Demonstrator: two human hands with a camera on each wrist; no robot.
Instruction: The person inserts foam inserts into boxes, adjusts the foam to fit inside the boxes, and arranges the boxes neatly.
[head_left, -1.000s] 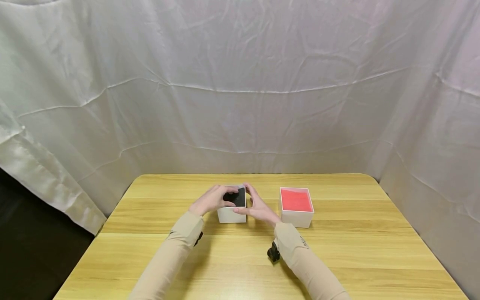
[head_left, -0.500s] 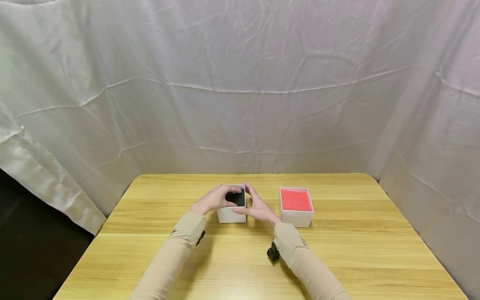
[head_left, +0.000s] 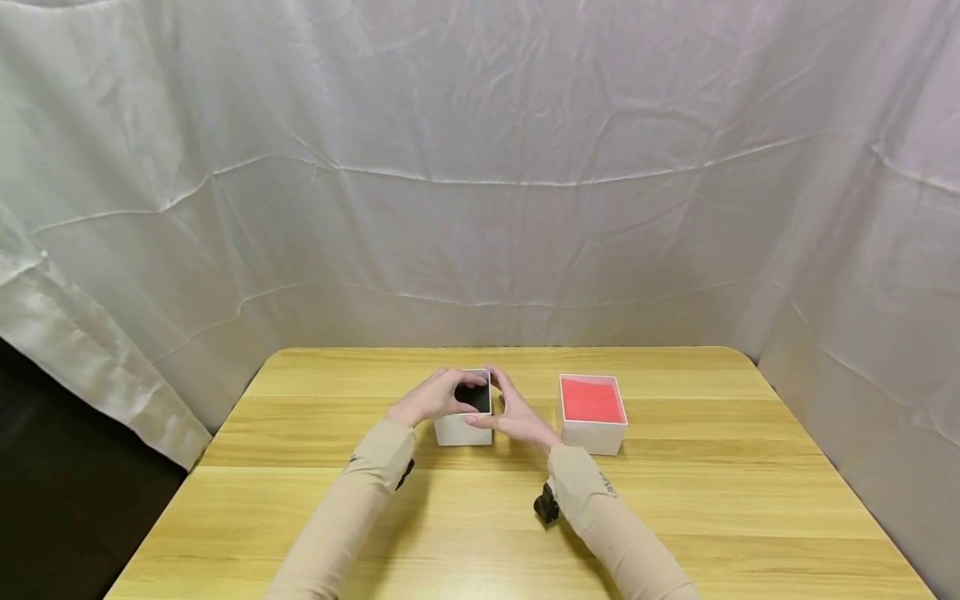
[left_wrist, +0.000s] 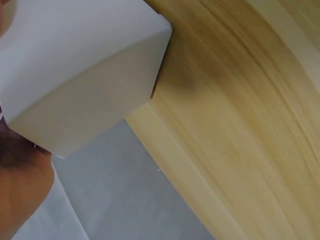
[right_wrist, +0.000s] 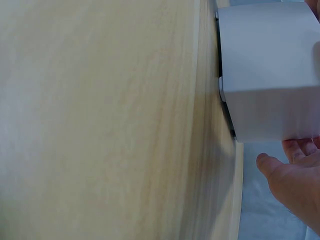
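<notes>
On the table stands a small white square box (head_left: 463,432) with something black (head_left: 476,398) inside its open top. My left hand (head_left: 431,397) reaches over the box from the left, fingers and thumb spread in a curve over the black lining. Its fingertips are partly hidden inside the opening. My right hand (head_left: 519,417) grips the box at the right side, thumb at the front rim and fingers at the far corner. In the left wrist view, the box wall (left_wrist: 95,95) hides most of the left fingers. In the right wrist view, the right hand (right_wrist: 295,175) appears below the box.
To the right stands a second white box (head_left: 594,437) with a red sheet (head_left: 592,402) in its top. Both are on a wooden table (head_left: 480,533). Pale curtains (head_left: 480,233) hang behind and beside it.
My left hand has shifted slightly to the right over the box opening, and less of the black lining shows. The right hand and both boxes have stayed in place.
</notes>
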